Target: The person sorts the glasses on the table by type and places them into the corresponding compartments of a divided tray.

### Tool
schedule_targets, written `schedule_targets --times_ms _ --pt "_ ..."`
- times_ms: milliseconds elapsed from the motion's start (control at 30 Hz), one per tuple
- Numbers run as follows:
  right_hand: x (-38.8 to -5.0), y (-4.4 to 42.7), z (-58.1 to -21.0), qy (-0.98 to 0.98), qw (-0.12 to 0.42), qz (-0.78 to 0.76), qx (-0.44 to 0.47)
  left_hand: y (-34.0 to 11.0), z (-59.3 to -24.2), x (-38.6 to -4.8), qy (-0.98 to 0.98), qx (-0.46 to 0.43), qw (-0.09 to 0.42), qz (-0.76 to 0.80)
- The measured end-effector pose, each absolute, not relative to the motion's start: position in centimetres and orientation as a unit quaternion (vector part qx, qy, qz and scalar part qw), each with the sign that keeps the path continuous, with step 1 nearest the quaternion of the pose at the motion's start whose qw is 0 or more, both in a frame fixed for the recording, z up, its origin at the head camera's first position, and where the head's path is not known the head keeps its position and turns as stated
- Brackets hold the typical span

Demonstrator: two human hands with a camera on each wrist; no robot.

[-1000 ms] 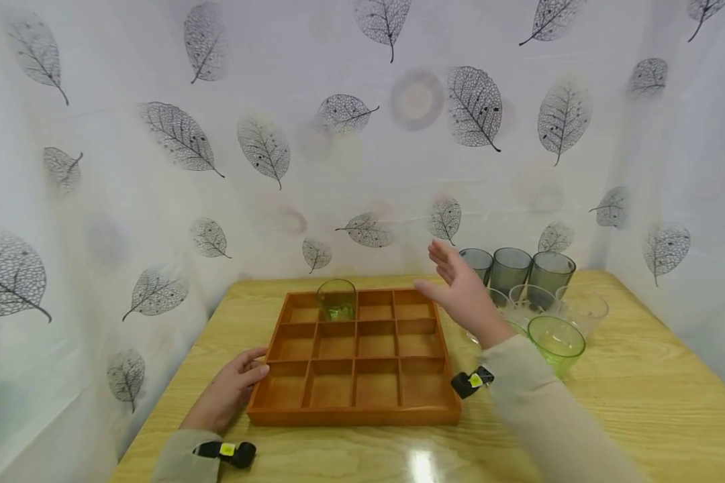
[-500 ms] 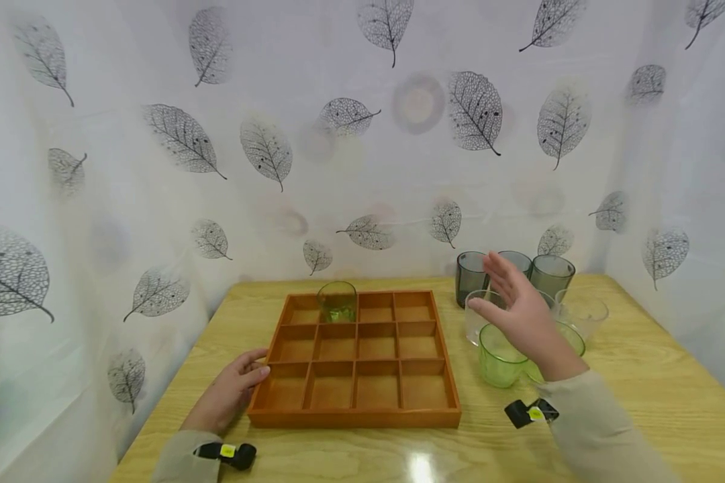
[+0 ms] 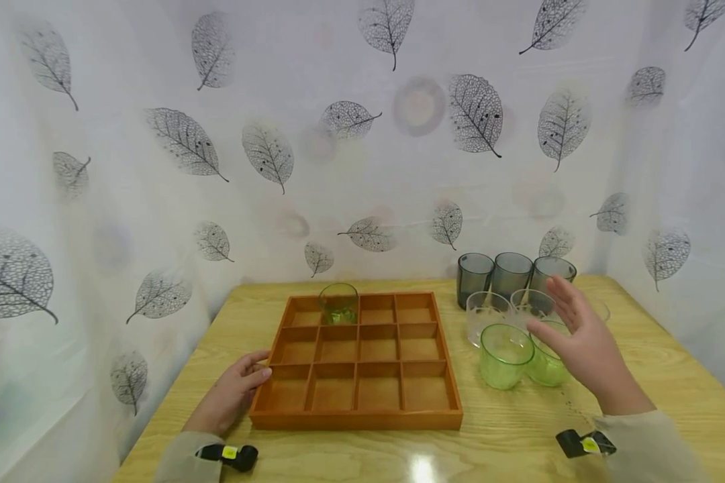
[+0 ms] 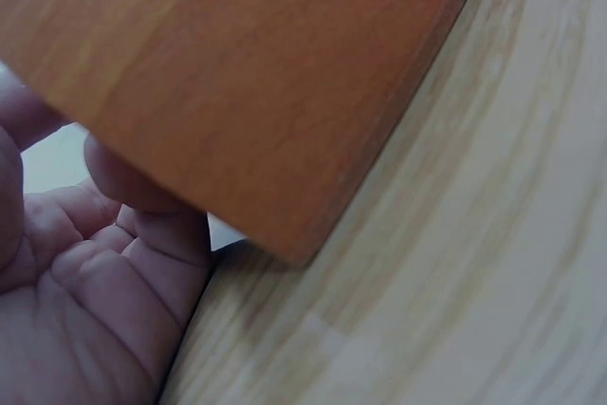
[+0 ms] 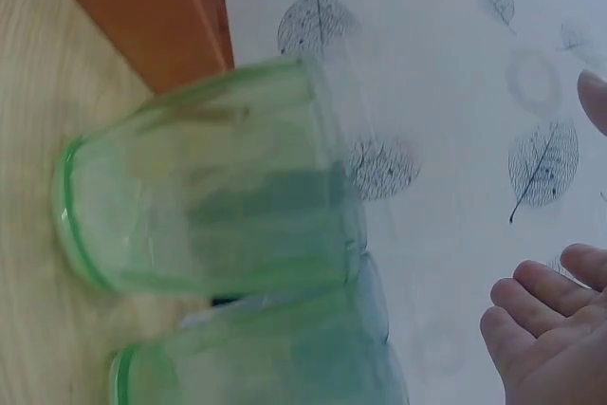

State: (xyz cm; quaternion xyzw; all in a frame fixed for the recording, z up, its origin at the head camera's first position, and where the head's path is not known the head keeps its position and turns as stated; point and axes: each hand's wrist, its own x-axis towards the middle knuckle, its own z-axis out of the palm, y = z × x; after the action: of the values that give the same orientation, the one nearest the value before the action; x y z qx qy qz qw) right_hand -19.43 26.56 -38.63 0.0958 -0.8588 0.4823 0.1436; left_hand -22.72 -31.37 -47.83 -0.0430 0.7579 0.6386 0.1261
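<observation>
A brown wooden tray (image 3: 356,419) divided into compartments lies on the table. My left hand (image 3: 232,392) holds its left side, thumb at the rim; in the left wrist view the fingers (image 4: 142,187) bend against the tray's wall (image 4: 256,130). One green glass (image 3: 340,305) stands in the back row, second compartment from the left. My right hand (image 3: 589,349) hangs over the right side of the table with fingers extended and nothing in it. Closest to it are two green glasses, the left one (image 3: 506,359) and the right one (image 3: 546,365), partly covered by the hand.
Behind the green glasses stand clear glasses (image 3: 488,318), one mostly hidden by my right hand. Three grey glasses (image 3: 512,275) form the rearmost row. A white curtain (image 3: 362,168) with leaf prints surrounds the wooden table (image 3: 314,456) at the back and sides.
My right hand has moved right and toward me, from the tray's back right corner to over the glasses, uncovering the left green one. The left hand stays on the tray.
</observation>
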Motion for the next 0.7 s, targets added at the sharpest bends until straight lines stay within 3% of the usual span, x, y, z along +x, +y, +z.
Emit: schedule_targets --times_ms 267,700 --pt "-18.5 29.3 -40.8 -0.863 0.159 0.475 0.062 -31.4 -48.0 -22.7 0.754 -0.03 0.126 0.644" --pt "-18.6 31.0 -43.9 -0.851 0.138 0.504 0.054 -31.6 -47.9 -22.7 0.755 -0.024 0.126 0.643"
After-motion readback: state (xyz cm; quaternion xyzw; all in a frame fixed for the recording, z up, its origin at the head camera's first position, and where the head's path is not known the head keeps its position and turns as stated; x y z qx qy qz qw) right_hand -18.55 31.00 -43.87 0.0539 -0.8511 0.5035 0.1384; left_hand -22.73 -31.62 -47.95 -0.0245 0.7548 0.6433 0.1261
